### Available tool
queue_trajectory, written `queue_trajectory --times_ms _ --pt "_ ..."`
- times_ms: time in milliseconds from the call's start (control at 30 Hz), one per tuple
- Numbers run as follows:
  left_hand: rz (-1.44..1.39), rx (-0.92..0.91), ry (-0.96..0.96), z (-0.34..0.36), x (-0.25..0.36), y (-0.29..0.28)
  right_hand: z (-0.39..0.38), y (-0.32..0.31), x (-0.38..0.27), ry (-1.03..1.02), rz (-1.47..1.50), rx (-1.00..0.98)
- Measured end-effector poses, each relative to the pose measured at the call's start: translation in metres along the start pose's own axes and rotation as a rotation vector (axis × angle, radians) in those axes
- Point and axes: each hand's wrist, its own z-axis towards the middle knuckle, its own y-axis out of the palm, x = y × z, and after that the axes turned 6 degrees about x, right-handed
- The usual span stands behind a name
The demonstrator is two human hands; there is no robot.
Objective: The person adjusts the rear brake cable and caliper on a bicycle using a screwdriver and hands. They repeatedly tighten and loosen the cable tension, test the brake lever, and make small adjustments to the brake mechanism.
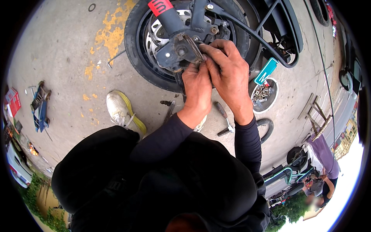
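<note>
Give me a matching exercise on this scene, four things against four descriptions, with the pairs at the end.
1. wheel
2. bowl
3. left shoe
4. blue metal device

A. on the ground, toward the picture's left edge
B. white, with a yellow-green sole
C. fitted with a slotted metal disc
D. holding loose metal parts

Pairs: 1-C, 2-D, 3-B, 4-A

— Where does the head view look from?
— The person's head, facing down past the knees (83, 164) to the left hand (197, 86) and right hand (232, 73).
— How near?
— Close above them, fisheye-bent ground (73, 50) around.
</note>
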Motion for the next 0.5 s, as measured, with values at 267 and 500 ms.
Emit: queue_trajectory --times_ms 267,500 --pt "-0.018 -0.006 -0.036 0.002 -0.006 -0.006 -0.006 0.009 0.001 -0.065 -0.111 0.060" --pt "-0.048 -0.032 -0.033 0.003 -0.007 -0.007 -0.003 0.003 -0.004 0.060 -0.002 0.024"
